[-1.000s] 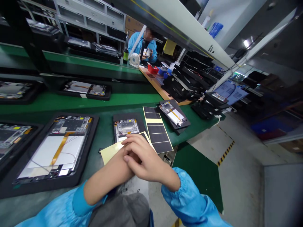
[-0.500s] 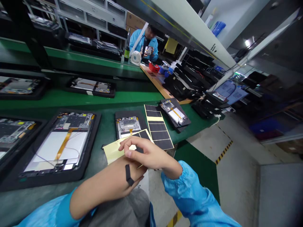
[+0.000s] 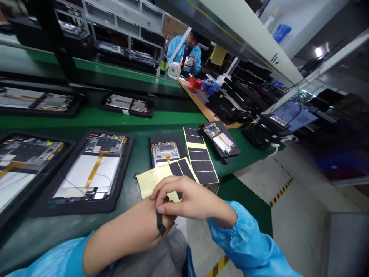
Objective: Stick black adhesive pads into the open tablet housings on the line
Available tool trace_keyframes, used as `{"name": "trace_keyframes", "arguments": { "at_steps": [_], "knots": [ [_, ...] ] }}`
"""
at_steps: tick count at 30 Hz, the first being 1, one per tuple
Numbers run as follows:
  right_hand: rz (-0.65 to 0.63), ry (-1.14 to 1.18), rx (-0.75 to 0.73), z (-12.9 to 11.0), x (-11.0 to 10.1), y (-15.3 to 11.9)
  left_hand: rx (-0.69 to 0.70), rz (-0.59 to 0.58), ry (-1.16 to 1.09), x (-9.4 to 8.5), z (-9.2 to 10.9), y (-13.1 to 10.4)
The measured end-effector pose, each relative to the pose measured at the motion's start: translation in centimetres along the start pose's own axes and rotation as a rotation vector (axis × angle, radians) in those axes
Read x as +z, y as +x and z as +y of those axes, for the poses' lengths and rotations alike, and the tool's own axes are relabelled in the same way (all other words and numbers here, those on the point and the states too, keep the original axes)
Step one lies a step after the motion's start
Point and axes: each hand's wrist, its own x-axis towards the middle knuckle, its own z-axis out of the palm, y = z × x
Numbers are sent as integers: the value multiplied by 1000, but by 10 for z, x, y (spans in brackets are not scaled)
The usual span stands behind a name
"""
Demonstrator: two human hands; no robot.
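A short strip of black tape (image 3: 160, 224) is stuck across the back of my left hand (image 3: 150, 221). My right hand (image 3: 184, 196) lies over it, thumb and fingers closed on the strip's upper end. The fingers of my left hand are hidden beneath. Just beyond both hands is a yellow backing sheet (image 3: 151, 181) with black adhesive pieces; whether my left hand grips it does not show. It partly covers a small opened tablet (image 3: 164, 152). A second sheet of black strips (image 3: 200, 156) lies to its right.
Larger opened tablets (image 3: 95, 165) rest in black trays on the green bench (image 3: 129, 154) at left. Another opened device (image 3: 220, 138) lies at right. More sit on the raised shelf behind. Across the bench, a co-worker in blue (image 3: 186, 57) holds a device near a white fan (image 3: 173, 70).
My right hand has come down onto the tape on my left hand, its thumb and fingers now closing at the strip's upper end. The view has shifted slightly left.
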Motion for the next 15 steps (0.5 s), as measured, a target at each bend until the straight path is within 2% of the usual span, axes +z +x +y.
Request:
{"name": "trace_keyframes", "arguments": {
  "at_steps": [5, 8, 10, 12, 15],
  "knots": [
    [31, -62, -17, -15, 14, 4, -54, -49, -18, -2, 14, -19],
    [167, -25, -52, -13, 22, 15, -79, -121, -80, -6, 22, -35],
    [264, 12, -63, -7, 26, 26, -120, -124, -152, -13, 20, -51],
    [322, 42, -55, 0, 30, 40, -175, -39, -175, -22, 8, -73],
    [376, 102, -29, 14, 40, 58, -296, 267, 8, -28, -22, -116]
  ]
}}
